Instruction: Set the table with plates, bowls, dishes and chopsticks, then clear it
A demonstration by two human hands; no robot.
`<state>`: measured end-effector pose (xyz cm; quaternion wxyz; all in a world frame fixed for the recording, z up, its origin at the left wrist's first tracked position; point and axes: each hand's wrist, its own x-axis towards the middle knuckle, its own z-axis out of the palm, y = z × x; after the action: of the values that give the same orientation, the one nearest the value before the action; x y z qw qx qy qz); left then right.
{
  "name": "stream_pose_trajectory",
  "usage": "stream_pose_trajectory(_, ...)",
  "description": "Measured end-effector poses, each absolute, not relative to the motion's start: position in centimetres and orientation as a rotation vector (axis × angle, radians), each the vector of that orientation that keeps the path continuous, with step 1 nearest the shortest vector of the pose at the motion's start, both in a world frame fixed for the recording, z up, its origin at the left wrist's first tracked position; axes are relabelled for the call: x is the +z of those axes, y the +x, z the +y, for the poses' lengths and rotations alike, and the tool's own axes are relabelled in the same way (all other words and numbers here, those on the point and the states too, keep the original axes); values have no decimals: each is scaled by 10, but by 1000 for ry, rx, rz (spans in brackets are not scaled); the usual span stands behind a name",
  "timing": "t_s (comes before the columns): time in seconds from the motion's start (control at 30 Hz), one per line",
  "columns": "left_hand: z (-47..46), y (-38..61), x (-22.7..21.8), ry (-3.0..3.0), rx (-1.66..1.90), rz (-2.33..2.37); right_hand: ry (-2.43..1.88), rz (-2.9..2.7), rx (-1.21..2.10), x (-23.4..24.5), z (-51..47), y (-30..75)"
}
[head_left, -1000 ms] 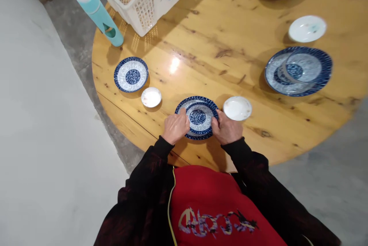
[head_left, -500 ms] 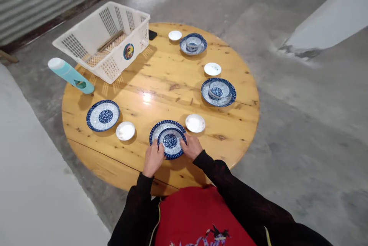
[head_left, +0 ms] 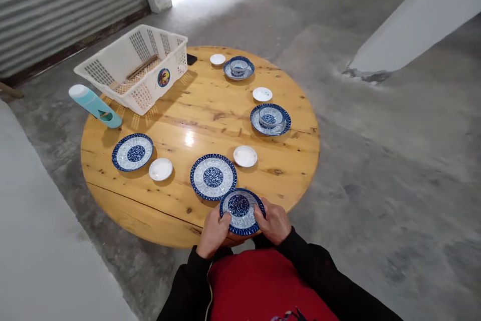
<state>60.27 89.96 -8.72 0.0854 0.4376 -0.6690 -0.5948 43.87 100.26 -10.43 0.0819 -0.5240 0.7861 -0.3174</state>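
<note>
Between my two hands is a blue-and-white patterned plate (head_left: 242, 211), raised near the table's front edge. My left hand (head_left: 215, 231) grips its left rim, thumb on top. On the opposite rim my right hand (head_left: 274, 221) holds it the same way. Just beyond it, a second blue-and-white plate (head_left: 213, 177) lies flat on the table. A small white dish (head_left: 245, 156) sits to that plate's right. Farther left are another patterned plate (head_left: 133, 152) and a white dish (head_left: 161, 169).
The round wooden table (head_left: 180, 138) carries a white plastic basket (head_left: 131, 68) with sticks inside and a leaning turquoise container (head_left: 95, 105). A glass bowl (head_left: 271, 117) rests on a plate at right; another glass bowl (head_left: 239, 66) stands at the back near white dishes. A dark phone-like object (head_left: 191, 59) lies beside the basket.
The held plate has moved from over the other plate toward my body and right, uncovering the plate on the table. Both hands have kept their grip. The view has tilted up slightly.
</note>
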Motion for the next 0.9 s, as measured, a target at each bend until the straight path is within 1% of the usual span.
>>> stream_pose_trajectory(0.13,916,588,-76,1419,-1606,-2076,-1532,2298,-944,-104,1011,423)
stream_pose_trajectory(0.23,937,553,-69,1427,-1531,-2072,-1497,2301,-951,-107,1027,389)
stream_pose_trajectory(0.4,989,463,-76,1537,-1723,-1911,-1531,2296,-982,-117,1077,299)
stream_pose_trajectory(0.6,1044,367,-81,1514,-1798,-1858,-1487,2254,-979,-122,1134,201)
stream_pose_trajectory(0.77,1049,333,-72,1555,-1800,-1925,-1447,2180,-985,-119,1141,164)
stream_pose_trajectory(0.9,1029,312,-64,1575,-1646,-2010,-1454,2192,-991,-113,1116,141)
